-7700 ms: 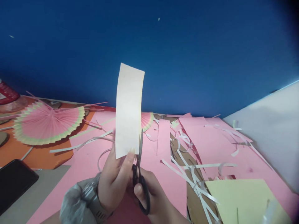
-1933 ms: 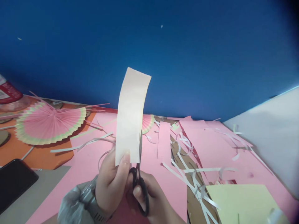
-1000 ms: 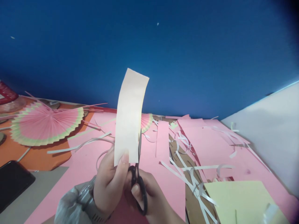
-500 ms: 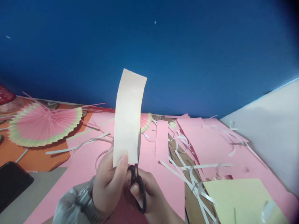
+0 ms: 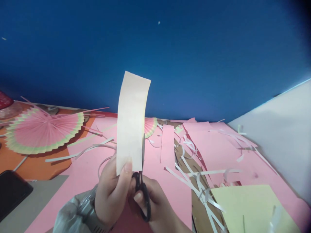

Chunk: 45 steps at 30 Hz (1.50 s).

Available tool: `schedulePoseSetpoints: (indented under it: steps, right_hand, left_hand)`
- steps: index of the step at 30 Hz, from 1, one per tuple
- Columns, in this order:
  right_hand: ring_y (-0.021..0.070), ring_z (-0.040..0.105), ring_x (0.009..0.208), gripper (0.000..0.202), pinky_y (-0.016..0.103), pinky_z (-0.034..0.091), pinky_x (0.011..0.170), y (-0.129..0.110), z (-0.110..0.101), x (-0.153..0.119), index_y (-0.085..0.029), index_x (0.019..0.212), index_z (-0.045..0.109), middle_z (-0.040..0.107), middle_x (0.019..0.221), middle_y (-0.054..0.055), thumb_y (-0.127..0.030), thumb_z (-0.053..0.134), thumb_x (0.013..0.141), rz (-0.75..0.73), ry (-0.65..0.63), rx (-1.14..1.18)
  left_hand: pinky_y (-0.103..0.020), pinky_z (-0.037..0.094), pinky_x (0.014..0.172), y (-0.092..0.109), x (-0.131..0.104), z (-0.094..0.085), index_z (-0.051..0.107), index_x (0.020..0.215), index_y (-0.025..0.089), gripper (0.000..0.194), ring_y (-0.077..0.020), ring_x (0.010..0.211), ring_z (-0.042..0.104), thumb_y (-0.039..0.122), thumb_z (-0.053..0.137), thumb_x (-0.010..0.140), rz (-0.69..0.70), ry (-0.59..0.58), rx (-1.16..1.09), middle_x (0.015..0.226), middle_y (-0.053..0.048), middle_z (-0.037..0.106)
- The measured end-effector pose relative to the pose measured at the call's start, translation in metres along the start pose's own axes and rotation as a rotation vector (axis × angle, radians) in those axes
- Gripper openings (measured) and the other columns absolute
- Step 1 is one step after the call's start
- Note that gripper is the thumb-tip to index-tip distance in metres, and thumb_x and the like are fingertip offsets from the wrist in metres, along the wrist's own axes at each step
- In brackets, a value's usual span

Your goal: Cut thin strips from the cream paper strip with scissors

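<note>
Pinching the smooth, curved white paper (image 5: pixel 132 119) upright near its bottom edge, my left hand (image 5: pixel 113 194) presses its thumb on the front. My right hand (image 5: pixel 156 200) is closed around the black-handled scissors (image 5: pixel 146 202), their thin blades along the paper's right edge, just above my fingers. Flat pink paper (image 5: pixel 170 191) spreads beneath them. Left of my fingers are a glossy black phone (image 5: pixel 14 192) and a crisply pleated pink fan (image 5: pixel 46 131) with a zigzag yellow-green rim; right, curling white strips (image 5: pixel 206 197) cross brown cardboard (image 5: pixel 199 213). Beyond stands a blue wall (image 5: pixel 155 58). I read no lettering.
</note>
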State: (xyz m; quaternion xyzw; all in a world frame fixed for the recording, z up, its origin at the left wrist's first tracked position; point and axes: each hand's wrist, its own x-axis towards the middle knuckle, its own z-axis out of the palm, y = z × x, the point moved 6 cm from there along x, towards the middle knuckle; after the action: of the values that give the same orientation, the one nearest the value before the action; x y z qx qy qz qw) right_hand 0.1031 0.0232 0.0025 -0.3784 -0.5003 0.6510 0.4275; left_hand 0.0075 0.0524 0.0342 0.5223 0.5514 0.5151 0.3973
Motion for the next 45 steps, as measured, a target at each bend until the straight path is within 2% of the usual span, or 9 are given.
schedulePoseSetpoints:
  steps: [3,9,14,18,24,27,32,36,45]
  right_hand:
    - [0.0102,0.032,0.055,0.041,0.025,0.028,0.051,0.0,0.001,-0.001,-0.017,0.069,0.044,0.036,0.061,-0.002,-0.056,0.048,0.082,0.005,-0.006,0.008]
    - [0.0089,0.034,0.049,0.042,0.023,0.027,0.047,0.003,0.002,0.0,-0.017,0.069,0.044,0.038,0.057,-0.003,-0.057,0.048,0.082,0.044,-0.029,0.053]
    - [0.0081,0.033,0.048,0.042,0.023,0.026,0.045,0.007,0.0,0.001,-0.017,0.068,0.044,0.038,0.056,-0.003,-0.057,0.053,0.079,0.068,0.001,0.082]
    - [0.0075,0.032,0.045,0.043,0.022,0.025,0.043,0.008,0.001,0.001,-0.017,0.067,0.043,0.039,0.054,-0.004,-0.057,0.053,0.079,0.065,-0.012,0.114]
    - [0.0094,0.034,0.052,0.042,0.023,0.027,0.049,0.0,0.001,-0.002,-0.017,0.07,0.044,0.038,0.061,-0.002,-0.057,0.047,0.083,0.007,-0.019,0.029]
    - [0.0096,0.033,0.053,0.042,0.023,0.027,0.049,0.0,0.001,-0.002,-0.018,0.07,0.043,0.037,0.061,-0.002,-0.057,0.045,0.083,0.022,-0.036,0.018]
    - [0.009,0.033,0.049,0.042,0.023,0.028,0.047,-0.003,-0.001,0.0,-0.017,0.069,0.043,0.038,0.056,-0.003,-0.057,0.048,0.082,0.011,0.011,0.031]
    - [0.0094,0.034,0.051,0.044,0.023,0.028,0.048,-0.005,-0.001,-0.001,-0.015,0.069,0.047,0.04,0.057,-0.002,-0.058,0.048,0.081,0.007,0.034,0.023]
    - [0.0101,0.035,0.053,0.042,0.024,0.03,0.049,-0.002,-0.004,0.001,-0.016,0.067,0.048,0.04,0.058,-0.002,-0.055,0.053,0.079,-0.017,0.068,0.038]
  left_hand:
    - [-0.024,0.03,0.041,0.003,0.0,0.004,0.038,0.056,0.021,0.032,-0.0118,0.046,0.037,0.034,0.042,0.086,0.021,-0.054,0.003,0.054,0.002,0.042]
    - [-0.024,0.029,0.042,0.002,-0.001,0.0,0.037,0.056,0.021,0.032,-0.0115,0.046,0.035,0.031,0.041,0.086,-0.02,0.038,-0.028,0.053,0.003,0.038]
    - [-0.024,0.026,0.038,0.003,-0.001,0.004,0.037,0.056,0.021,0.032,-0.0105,0.042,0.031,0.033,0.042,0.086,0.049,-0.066,-0.011,0.049,0.005,0.033]
    - [-0.024,0.029,0.043,0.002,-0.002,0.002,0.036,0.055,0.021,0.033,-0.0104,0.045,0.03,0.032,0.041,0.085,-0.037,0.023,-0.05,0.051,0.005,0.031]
    - [-0.025,0.035,0.049,0.005,-0.003,0.005,0.047,0.062,0.021,0.025,-0.0124,0.05,0.04,0.032,0.042,0.085,-0.067,0.032,-0.093,0.056,0.002,0.043]
    - [-0.025,0.037,0.052,0.004,-0.003,0.005,0.041,0.058,0.021,0.028,-0.0133,0.053,0.044,0.031,0.041,0.085,-0.069,0.024,-0.091,0.058,0.001,0.047]
    - [-0.024,0.034,0.046,0.003,-0.001,0.003,0.037,0.055,0.021,0.032,-0.0117,0.049,0.039,0.033,0.044,0.084,-0.032,0.004,-0.051,0.056,0.002,0.043]
    - [-0.023,0.03,0.038,0.004,0.002,0.001,0.038,0.053,0.02,0.032,-0.0096,0.042,0.03,0.028,0.043,0.084,0.091,-0.044,0.027,0.05,0.004,0.035]
    - [-0.02,0.032,0.037,0.001,0.001,0.0,0.038,0.054,0.02,0.032,-0.0087,0.042,0.034,0.025,0.04,0.086,0.132,-0.068,0.07,0.048,0.004,0.037]
